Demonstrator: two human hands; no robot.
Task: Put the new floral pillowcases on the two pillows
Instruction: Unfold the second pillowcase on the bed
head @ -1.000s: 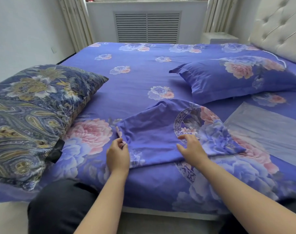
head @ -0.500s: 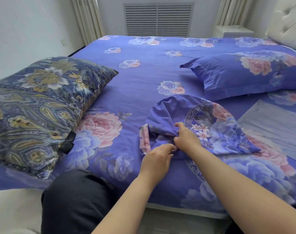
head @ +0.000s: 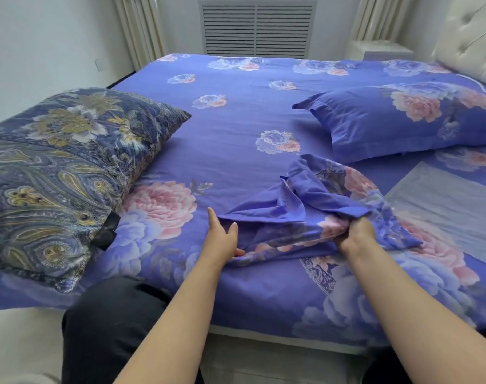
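Both hands are down on the bed: the right hand has its fingers curled round a bunched edge of the loose floral pillowcase, which lies rumpled and limp at centre, while the left hand spreads its fingers at the case's other near corner, thumb tucked under the fabric. Over at 9 o'clock sits the dark paisley pillow, and at 2 o'clock a pillow already in a matching floral case.
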